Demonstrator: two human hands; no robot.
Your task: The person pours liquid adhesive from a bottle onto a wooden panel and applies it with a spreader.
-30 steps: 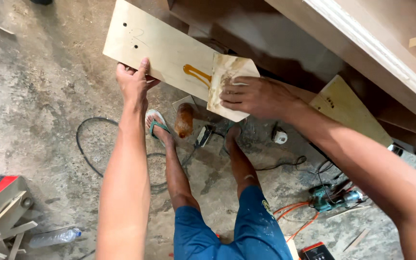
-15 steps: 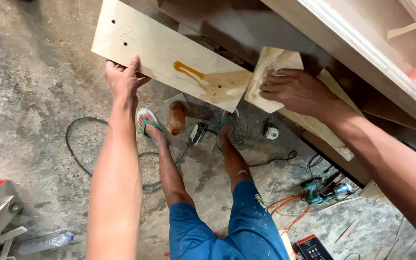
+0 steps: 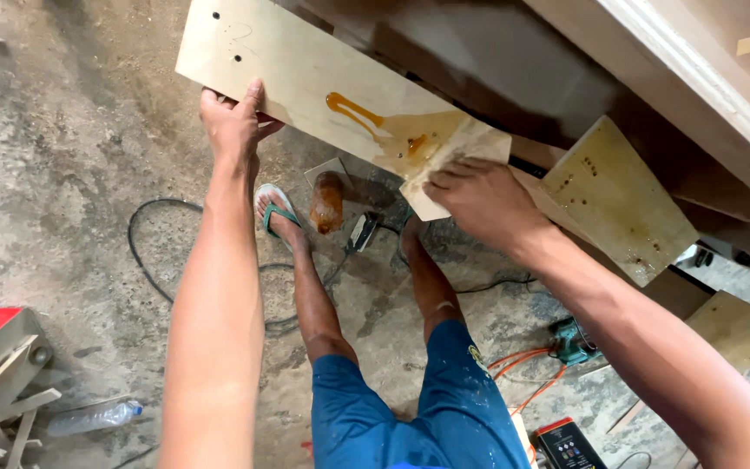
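My left hand [image 3: 234,122] grips the near edge of a long pale plywood board [image 3: 297,69], held up at a slant above the floor. A streak of amber glue [image 3: 353,111] lies on the board's face. My right hand [image 3: 479,198] presses a small flat wood scrap [image 3: 460,158] against the board's right end, over the glue. The board has a few small drilled holes near its left end. My legs in blue shorts and a green sandal [image 3: 273,211] show below.
A brown glue bottle [image 3: 326,201] lies on the concrete floor between my feet. Black cable [image 3: 154,260] loops on the floor. A glue-spotted plywood piece [image 3: 618,198] leans at right. A teal power tool [image 3: 570,340] with orange cord, a plastic bottle [image 3: 93,417] and wood scraps lie around.
The board has shifted right and closer in view. My right hand has slid the wood scrap down along the board's right end, spreading the glue.
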